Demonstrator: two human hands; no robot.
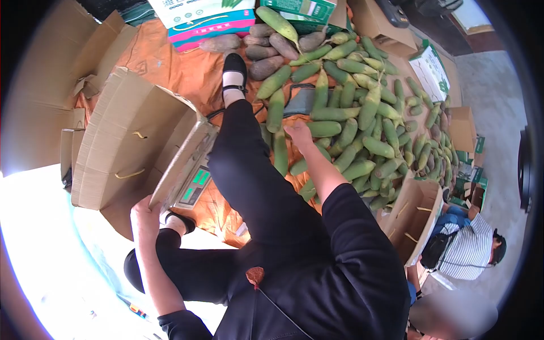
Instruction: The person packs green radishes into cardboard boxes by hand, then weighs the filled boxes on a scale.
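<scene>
My left hand [146, 216] is closed on the near edge of an open cardboard box [116, 144] with yellow cord handles. The box is tilted beside a scale, whose green digital display [195, 184] shows next to the box wall. My right hand [300, 136] reaches over the heap of green radishes [371, 107], its fingers stretched toward the left. Right by those fingertips lies a long green radish [280, 152], and another radish [326, 129] sits just to the hand's right. No radish shows lifted in either hand.
Reddish radishes [266, 68] lie at the back near printed cartons [212, 28]. An orange sheet [161, 54] covers the floor. At right, a person in a striped shirt [467, 246] is beside another open box [416, 218]. A second person's blurred head is at bottom right.
</scene>
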